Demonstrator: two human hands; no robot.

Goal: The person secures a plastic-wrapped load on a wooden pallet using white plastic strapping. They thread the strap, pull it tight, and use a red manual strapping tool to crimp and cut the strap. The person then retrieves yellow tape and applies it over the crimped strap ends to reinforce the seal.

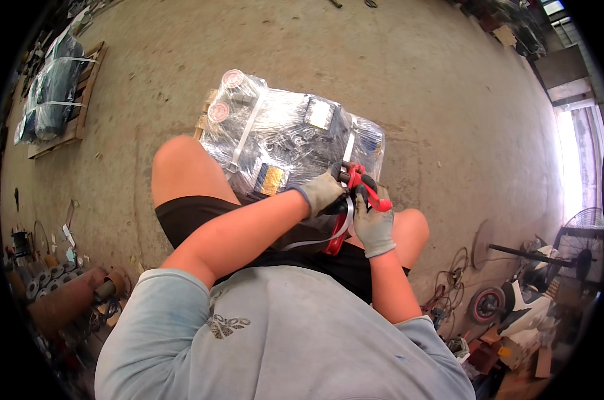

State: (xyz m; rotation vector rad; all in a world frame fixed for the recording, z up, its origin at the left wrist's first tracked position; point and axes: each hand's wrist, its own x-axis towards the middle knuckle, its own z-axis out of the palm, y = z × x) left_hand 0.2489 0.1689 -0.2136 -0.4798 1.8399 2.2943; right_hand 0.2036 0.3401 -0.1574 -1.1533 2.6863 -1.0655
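Note:
In front of me is a load wrapped in clear film [275, 117] on a wooden pallet. White straps [246, 133] run across it. At its near right corner is a red hand strapping tool [356, 175], with long red handles, set against one strap. My left hand [324, 192], in a grey glove with dark fingertips, is closed at the tool's left side; its fingers are partly hidden. My right hand [374, 225], gloved alike, is closed around the tool by its upper red handle. A loose strap tail [322, 241] curves below my hands.
Another film-wrapped, strapped load [55, 93] sits on a pallet at the far left. Metal pipes and cylinders [68, 293] lie at the lower left. A white motorbike [525, 303], a large fan [585, 233], cables [452, 280] and cardboard crowd the right, near a bright doorway [572, 160].

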